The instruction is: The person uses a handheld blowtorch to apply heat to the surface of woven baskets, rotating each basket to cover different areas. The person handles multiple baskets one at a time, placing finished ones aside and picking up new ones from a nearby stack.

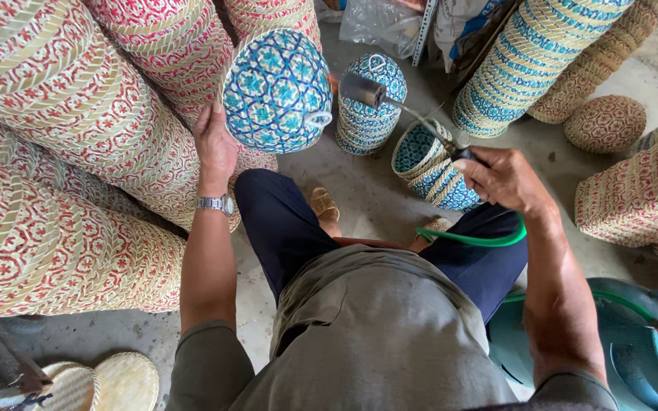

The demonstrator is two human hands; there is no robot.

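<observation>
At the far left, stacks of red-and-cream woven baskets (78, 152) lay on their sides, at least four long nested rows, their walls ribbed with tight plaiting and star-like motifs. Below them, on the concrete floor (359, 190), sat two plain straw-coloured round lids (108, 384).

The left hand (215, 144), a metal watch (216, 204) on its wrist, was closed around the rim of one blue-and-white woven basket (277, 90), holding it up with the rounded bottom facing the camera; its surface showed a lattice of teal stars and a small loop at one side. Just right of it stood one short stack of blue baskets (371, 106) on the floor, and beside that a second stack (431, 171) lay tilted, its open mouth showing.

The right hand (500, 179) was clenched around the handle of a gas torch (378, 95), a thin metal tube ending in a dark cylindrical nozzle that pointed toward the held basket. One green hose (473, 240) curved from the handle across the person's dark trousers. One teal gas cylinder (633, 350) stood at the lower right.

Further right, a long blue-and-straw stack (527, 61) leaned, one tan stack (610, 46) behind it, one single round reddish basket (605, 123) nearby, and more red stacks (641, 198) at the edge.
</observation>
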